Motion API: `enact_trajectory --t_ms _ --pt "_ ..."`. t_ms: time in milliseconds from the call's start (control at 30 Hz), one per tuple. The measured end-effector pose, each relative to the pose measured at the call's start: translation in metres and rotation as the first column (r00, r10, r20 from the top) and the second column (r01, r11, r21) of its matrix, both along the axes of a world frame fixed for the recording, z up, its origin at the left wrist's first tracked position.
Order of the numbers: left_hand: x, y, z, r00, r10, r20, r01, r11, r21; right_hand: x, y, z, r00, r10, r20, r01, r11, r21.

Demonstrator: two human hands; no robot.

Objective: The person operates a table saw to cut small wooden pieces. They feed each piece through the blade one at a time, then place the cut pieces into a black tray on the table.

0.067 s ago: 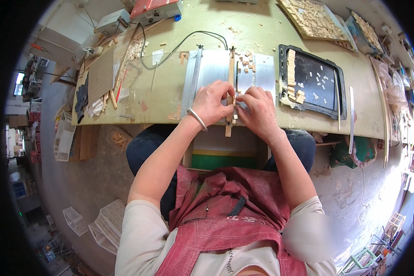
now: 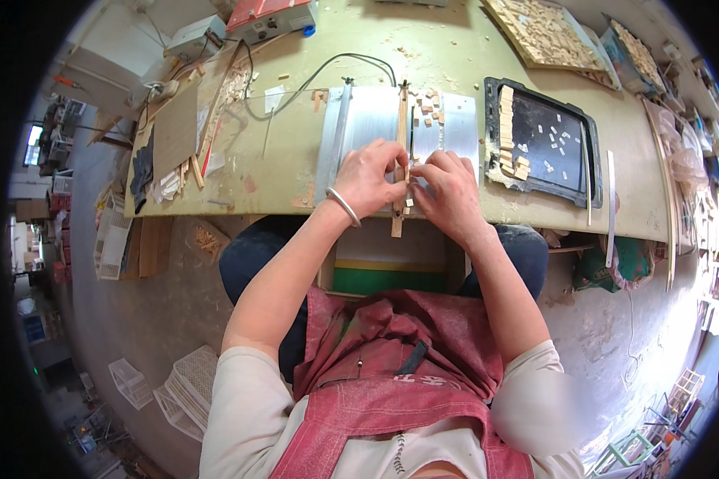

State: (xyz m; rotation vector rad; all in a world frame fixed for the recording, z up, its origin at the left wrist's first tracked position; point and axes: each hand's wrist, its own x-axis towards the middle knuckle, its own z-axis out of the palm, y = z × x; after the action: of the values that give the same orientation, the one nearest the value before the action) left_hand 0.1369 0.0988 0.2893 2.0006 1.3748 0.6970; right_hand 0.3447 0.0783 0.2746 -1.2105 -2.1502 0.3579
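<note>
My left hand (image 2: pixel 371 177), with a pale bangle at the wrist, is closed in a pinch over a wooden strip (image 2: pixel 402 128). From the other side my right hand (image 2: pixel 447 191) pinches too. Between the fingertips shows the edge of a small wooden piece (image 2: pixel 407 172), mostly hidden by the fingers. The strip lies lengthwise on a silver metal plate (image 2: pixel 367 112), its near end sticking out past the table edge. Beside it runs a narrow dark slot (image 2: pixel 411 128). Several small wooden blocks (image 2: pixel 428 122) lie on the plate right of the slot.
To the right sits a black tray (image 2: pixel 494 120) with wooden blocks and small white pieces. A board of blocks (image 2: pixel 547 36) lies at the far right. A black cable (image 2: pixel 319 70) curves behind the plate. Cardboard (image 2: pixel 176 124) and a dark glove (image 2: pixel 141 172) are at left.
</note>
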Motion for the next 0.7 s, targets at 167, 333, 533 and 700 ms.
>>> enact_trajectory --t_ms 167,333,533,700 --pt "0.002 0.003 0.0 1.0 0.007 -0.014 -0.007 1.0 0.006 0.0 0.001 -0.002 0.999 -0.011 -0.036 0.012 1.0 0.011" --pt "0.001 0.007 -0.001 1.0 0.004 -0.024 -0.004 1.0 -0.003 0.009 -0.002 0.002 0.996 -0.044 -0.082 0.048 0.998 0.051" --pt "0.001 0.019 -0.004 1.0 0.006 -0.022 -0.006 1.0 -0.003 0.02 -0.006 -0.002 0.973 -0.149 -0.177 0.15 0.989 -0.008" --pt "0.002 0.027 0.002 0.999 0.031 -0.028 -0.032 0.998 -0.048 0.025 -0.007 -0.002 0.959 -0.198 -0.203 0.197 0.98 -0.027"
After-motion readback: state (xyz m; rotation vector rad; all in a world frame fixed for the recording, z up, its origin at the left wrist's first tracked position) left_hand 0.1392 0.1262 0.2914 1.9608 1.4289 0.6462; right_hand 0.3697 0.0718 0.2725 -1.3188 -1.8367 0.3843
